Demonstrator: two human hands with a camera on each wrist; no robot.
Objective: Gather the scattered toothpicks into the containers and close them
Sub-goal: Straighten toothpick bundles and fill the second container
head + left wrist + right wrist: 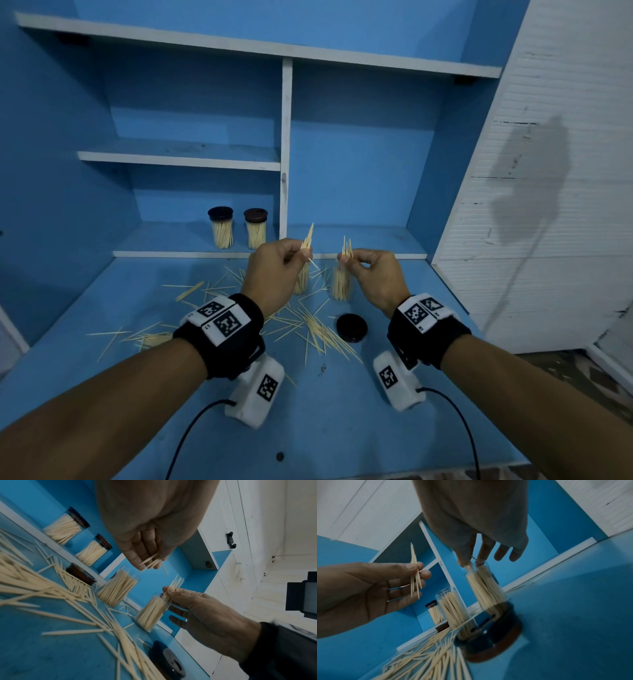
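A bunch of toothpicks is pinched in the left hand, another in the right hand; the jar at 12 o'clock could be toppled by a careless drop.

In the head view, the left hand is covering most of the clear open toothpick jar behind it. In the right wrist view, the dark round lid beside that jar is blurring, and the loose pale wooden toothpicks are running off the bottom edge.
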